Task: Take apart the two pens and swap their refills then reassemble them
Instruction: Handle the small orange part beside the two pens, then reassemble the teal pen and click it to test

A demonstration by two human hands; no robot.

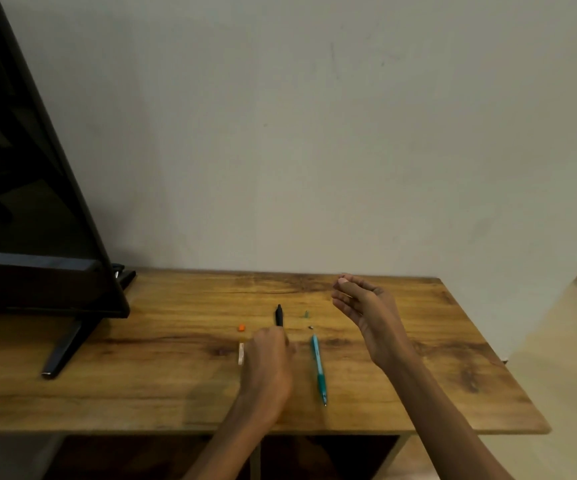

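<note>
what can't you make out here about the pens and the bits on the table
Head view only:
- Black pen: lower part hidden under the left hand.
- Pale piece: partly covered by that hand; identity unclear.
- Orange bit, green bit, tiny metal bit: too small to identify.
- Right hand: palm contents not visible.

A wooden table [418, 393] is seen against a plain wall [314, 133]. On its left side a dark monitor [20, 168] is placed — tilted, supported by a black stand foot [65, 348].
</note>
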